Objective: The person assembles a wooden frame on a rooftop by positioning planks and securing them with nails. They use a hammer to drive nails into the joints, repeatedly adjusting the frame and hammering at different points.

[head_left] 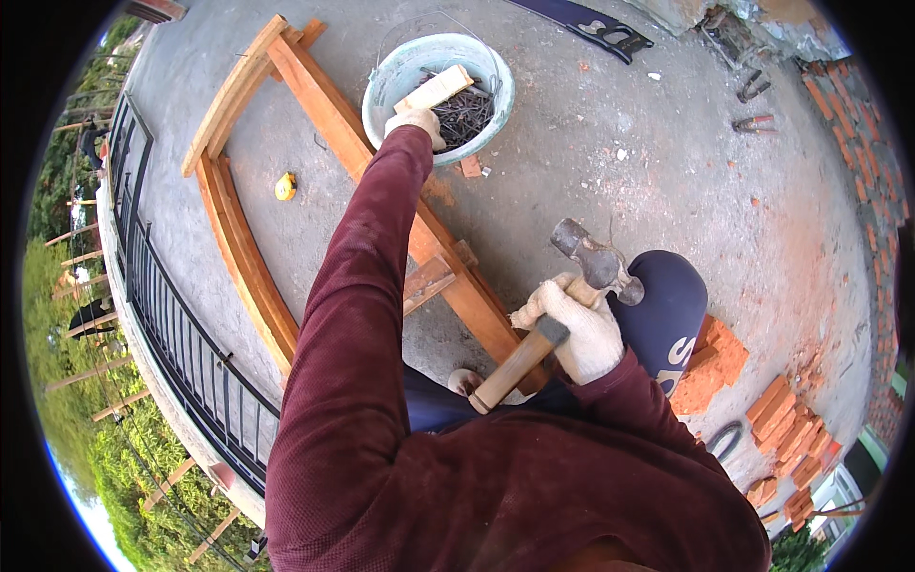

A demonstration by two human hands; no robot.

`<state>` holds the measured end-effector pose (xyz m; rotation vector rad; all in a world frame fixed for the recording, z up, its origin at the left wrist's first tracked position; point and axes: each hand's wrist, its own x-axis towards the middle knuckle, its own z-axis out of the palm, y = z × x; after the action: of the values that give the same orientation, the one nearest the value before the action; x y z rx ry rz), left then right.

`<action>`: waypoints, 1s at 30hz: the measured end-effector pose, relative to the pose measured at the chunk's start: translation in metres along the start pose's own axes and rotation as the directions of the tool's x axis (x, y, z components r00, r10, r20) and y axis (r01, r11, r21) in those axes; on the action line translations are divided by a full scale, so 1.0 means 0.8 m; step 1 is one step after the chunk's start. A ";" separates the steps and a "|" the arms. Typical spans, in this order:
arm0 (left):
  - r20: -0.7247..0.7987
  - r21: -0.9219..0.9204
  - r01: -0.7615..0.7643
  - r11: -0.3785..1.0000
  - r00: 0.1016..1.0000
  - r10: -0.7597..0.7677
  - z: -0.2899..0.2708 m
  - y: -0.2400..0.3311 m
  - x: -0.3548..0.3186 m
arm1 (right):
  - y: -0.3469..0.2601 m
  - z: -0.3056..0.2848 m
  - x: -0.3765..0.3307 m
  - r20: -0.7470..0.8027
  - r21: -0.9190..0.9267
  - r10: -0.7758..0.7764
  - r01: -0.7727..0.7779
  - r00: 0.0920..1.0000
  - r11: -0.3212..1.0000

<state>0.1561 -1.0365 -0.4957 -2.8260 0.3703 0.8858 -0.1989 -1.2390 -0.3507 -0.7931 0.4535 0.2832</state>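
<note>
My left hand (419, 124), in a whitish work glove, reaches over the near rim of a pale green bucket (374, 95). It is against the near end of a short light wood block (437, 89). Its fingers are hidden, so I cannot tell if it grips the block. Dark nails (465, 116) fill the bucket's bottom. My right hand (583, 329), also gloved, is closed around a hammer (591, 255) above my knee. The steel head points up and away, and the wooden handle slants down to the left.
A long wooden beam (329, 95) runs under my left arm, joined to a curved timber frame (233, 234). A yellow tape measure (285, 186) lies inside the frame. Beyond are a handsaw (581, 24) and pliers (755, 124). Bricks (786, 424) are piled at right; a black railing (191, 315) edges the left.
</note>
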 end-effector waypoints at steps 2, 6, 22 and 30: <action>-0.021 0.015 0.020 1.000 1.000 -0.019 0.005 0.002 0.003 | 0.001 0.000 0.001 0.001 0.008 -0.003 0.003 1.000 1.000; -0.058 -0.010 -0.034 0.999 0.998 0.034 0.008 -0.003 0.005 | -0.001 0.000 0.004 -0.014 0.037 -0.006 0.006 1.000 0.999; -0.433 -0.895 -0.432 -0.113 0.901 -0.012 0.000 -0.084 -0.197 | -0.015 0.004 0.040 0.040 0.053 0.163 -0.165 0.986 0.985; -0.404 -0.894 -0.436 -0.100 0.883 -0.239 0.033 -0.098 -0.245 | -0.014 0.020 0.070 0.022 -0.006 0.178 -0.178 0.984 0.984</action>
<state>0.0081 -0.9193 -0.3986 -4.6555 -0.3187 0.4450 -0.1409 -1.2307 -0.3617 -0.7537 0.5037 0.4589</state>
